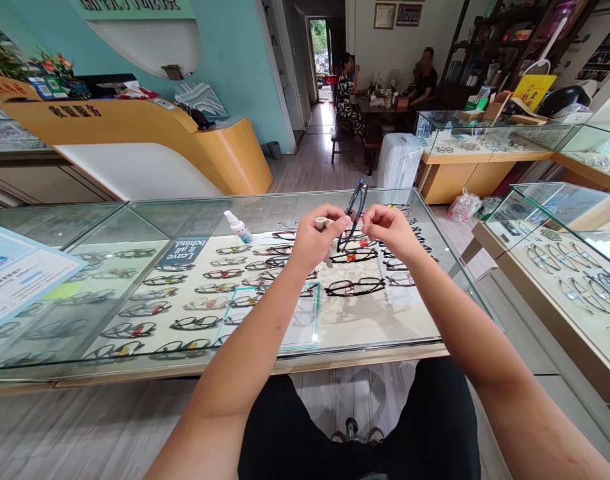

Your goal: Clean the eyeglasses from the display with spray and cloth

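Observation:
Above the glass display case point(265, 320), a pair of dark blue-framed eyeglasses point(355, 208) is held upright, edge-on to me. My left hand point(317, 235) is closed on the eyeglasses, with a small greyish cloth point(327, 225) between its fingers. Close by on the other side, my right hand point(389, 228) has its fingers curled in a pinch at the eyeglasses' edge; the fingertips partly hide what they grip. A white spray bottle point(239, 227) stands on the glass top, left of my hands. Black eyeglasses point(355, 287) lie just below them.
Rows of eyeglasses point(187, 323) fill the case beneath the glass. A printed sheet point(25, 270) is at the left. Another display case point(575, 280) stands at the right. Two people sit at a table point(392, 110) at the back, near a wrapped white suitcase point(399, 160).

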